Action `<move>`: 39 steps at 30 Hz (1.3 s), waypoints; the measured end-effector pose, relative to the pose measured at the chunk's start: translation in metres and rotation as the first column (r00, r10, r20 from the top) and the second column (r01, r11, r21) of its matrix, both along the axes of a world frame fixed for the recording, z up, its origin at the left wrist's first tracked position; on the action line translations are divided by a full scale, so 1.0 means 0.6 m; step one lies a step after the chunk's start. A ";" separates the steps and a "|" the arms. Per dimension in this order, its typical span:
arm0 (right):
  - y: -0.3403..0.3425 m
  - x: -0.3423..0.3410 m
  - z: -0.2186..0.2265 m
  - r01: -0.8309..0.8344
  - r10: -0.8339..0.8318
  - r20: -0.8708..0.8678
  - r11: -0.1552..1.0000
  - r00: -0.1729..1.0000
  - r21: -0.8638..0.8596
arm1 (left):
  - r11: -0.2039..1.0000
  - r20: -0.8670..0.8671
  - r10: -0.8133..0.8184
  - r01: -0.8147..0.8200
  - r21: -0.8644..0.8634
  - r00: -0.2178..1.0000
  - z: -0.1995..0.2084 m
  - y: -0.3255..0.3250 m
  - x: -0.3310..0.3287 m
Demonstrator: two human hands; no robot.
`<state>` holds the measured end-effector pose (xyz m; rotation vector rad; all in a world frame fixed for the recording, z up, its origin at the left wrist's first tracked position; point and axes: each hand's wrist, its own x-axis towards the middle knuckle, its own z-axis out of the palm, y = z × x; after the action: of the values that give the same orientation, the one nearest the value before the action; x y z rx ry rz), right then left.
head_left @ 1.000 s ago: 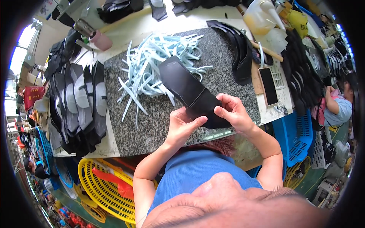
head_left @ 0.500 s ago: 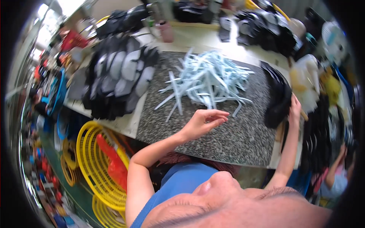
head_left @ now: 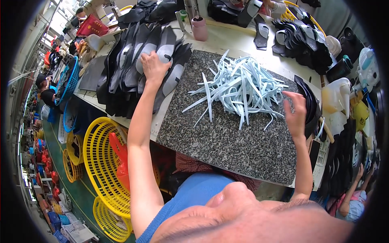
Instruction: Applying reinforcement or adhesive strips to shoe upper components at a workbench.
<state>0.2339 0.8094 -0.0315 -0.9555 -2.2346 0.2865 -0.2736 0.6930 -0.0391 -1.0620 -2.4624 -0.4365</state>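
Observation:
My left hand (head_left: 156,68) reaches over overlapping black and grey shoe-upper-like pieces (head_left: 131,60) at the left, fingers curled onto one with a pale grey patch. That piece still lies among the others. My right hand (head_left: 296,113) hovers over the right side of the speckled stone slab (head_left: 227,143), its fingers bent and apart, nothing visible in them. Just left of its fingertips is a loose heap of pale blue strips (head_left: 247,87). Beyond its other side lies a small stack of curved black pieces (head_left: 311,105), partly behind the hand.
A pink cup (head_left: 199,29) stands behind the slab. More black pieces (head_left: 298,42) are piled at the back right, near a jug of yellowish liquid (head_left: 336,95). Below left is a yellow basket (head_left: 95,162) with a red bag. Other people work at the edges.
My left hand has moved from above the slab's front to the pieces at the left. My right hand has left the black stack and moved inward toward the strips.

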 end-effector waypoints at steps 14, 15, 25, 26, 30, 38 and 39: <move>-0.081 -0.315 -0.127 -0.672 0.519 -0.439 0.653 0.733 -0.351 | 0.574 0.407 -0.806 0.734 0.363 0.430 0.150 -0.253 0.210; -0.031 -0.329 -0.087 -0.806 0.790 -0.161 0.584 0.591 -0.092 | 0.528 0.510 -0.795 0.790 0.313 0.329 0.144 -0.272 0.215; -0.085 -0.179 0.125 -0.622 0.202 -0.648 0.580 0.735 -0.525 | 0.324 0.790 -0.610 0.888 0.328 -0.069 -0.060 -0.233 0.455; -0.097 -0.141 0.140 -0.575 0.193 -0.589 0.583 0.785 -0.574 | 0.289 0.787 -0.616 0.919 0.268 -0.036 -0.070 -0.225 0.471; -0.165 -0.036 0.152 -0.344 0.187 -0.289 0.549 0.939 -0.762 | 0.341 0.648 -0.762 0.849 0.404 -0.003 -0.083 -0.218 0.490; -0.284 -0.009 0.007 -0.300 0.274 -0.214 0.328 0.938 -0.896 | 0.668 0.763 -0.579 0.369 0.646 -0.288 -0.042 -0.279 0.449; -0.292 -0.015 -0.002 -0.303 0.293 -0.197 0.383 0.936 -0.872 | 0.662 0.781 -0.595 0.436 0.610 -0.188 -0.050 -0.292 0.443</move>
<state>0.2252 0.6341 -0.0329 -0.9893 -2.1615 1.8174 -0.0075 0.5180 -0.0694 -2.3194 -2.5473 -2.3304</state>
